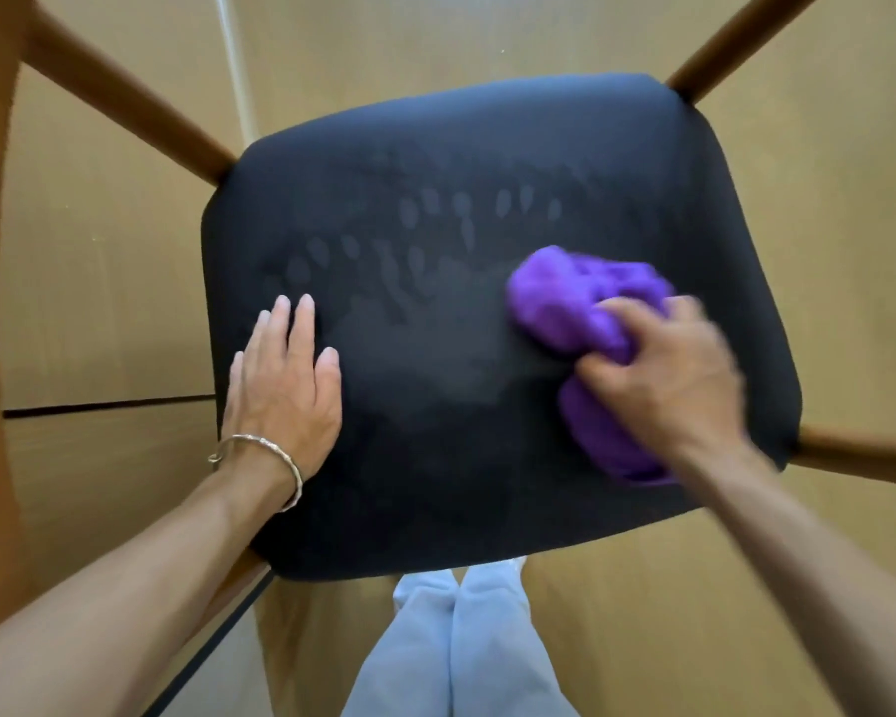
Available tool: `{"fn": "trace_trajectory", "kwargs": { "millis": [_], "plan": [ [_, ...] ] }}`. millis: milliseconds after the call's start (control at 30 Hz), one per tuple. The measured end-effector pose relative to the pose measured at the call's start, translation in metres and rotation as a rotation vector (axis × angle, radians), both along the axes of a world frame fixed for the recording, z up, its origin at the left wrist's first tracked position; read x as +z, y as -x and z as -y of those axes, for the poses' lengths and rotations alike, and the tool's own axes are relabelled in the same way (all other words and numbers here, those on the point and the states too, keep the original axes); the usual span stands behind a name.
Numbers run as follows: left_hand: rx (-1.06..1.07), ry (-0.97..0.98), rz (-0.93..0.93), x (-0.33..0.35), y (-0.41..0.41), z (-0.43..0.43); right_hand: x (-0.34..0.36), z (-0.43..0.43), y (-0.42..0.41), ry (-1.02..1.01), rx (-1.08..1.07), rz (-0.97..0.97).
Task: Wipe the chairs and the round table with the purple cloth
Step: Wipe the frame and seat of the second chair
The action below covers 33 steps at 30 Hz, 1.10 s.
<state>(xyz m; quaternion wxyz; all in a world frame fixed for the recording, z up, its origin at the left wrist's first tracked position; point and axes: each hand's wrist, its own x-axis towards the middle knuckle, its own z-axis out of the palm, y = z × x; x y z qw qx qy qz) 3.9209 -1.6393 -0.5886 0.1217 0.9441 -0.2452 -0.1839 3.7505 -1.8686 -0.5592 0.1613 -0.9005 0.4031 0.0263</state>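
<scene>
on one chair seat (487,380); one purple cloth (565,307) | two hands

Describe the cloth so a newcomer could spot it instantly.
Find the black chair seat filling the view. On its right side, the right hand grips a bunched cloth. It is the only bright purple thing there.

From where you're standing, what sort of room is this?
Probably a home dining or sitting room, though the view is narrow: a dark padded chair seat, its wooden legs, and a pale wood-look floor. A purple cloth is pressed to the seat.
</scene>
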Motion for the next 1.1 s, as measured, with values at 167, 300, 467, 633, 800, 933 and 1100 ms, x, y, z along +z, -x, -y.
{"fn": "trace_trajectory", "kwargs": {
  "millis": [167, 300, 467, 633, 800, 933, 1100],
  "plan": [
    [0.008, 0.036, -0.005, -0.006, -0.002, 0.000, -0.005, -0.035, -0.020, 0.024, -0.130, 0.067],
    [0.099, 0.135, -0.039, 0.002, -0.010, 0.000, -0.003, -0.142, -0.048, -0.147, 0.287, 0.094],
    [0.186, 0.150, -0.053, 0.009, -0.015, 0.001, 0.002, -0.056, -0.052, -0.053, 0.201, 0.020],
    [0.163, 0.086, -0.098, 0.010, 0.009, 0.002, 0.007, 0.069, -0.037, 0.038, -0.029, -0.059],
    [0.149, -0.007, -0.074, 0.001, 0.021, -0.002, -0.017, 0.072, -0.026, -0.014, 0.049, -0.107],
    [0.165, -0.028, -0.025, -0.004, 0.022, 0.003, -0.017, 0.057, -0.035, 0.034, 0.032, 0.048],
    [0.260, 0.026, -0.038, 0.004, 0.022, 0.021, -0.012, -0.033, -0.031, -0.070, 0.388, 0.126]
  ]
}}
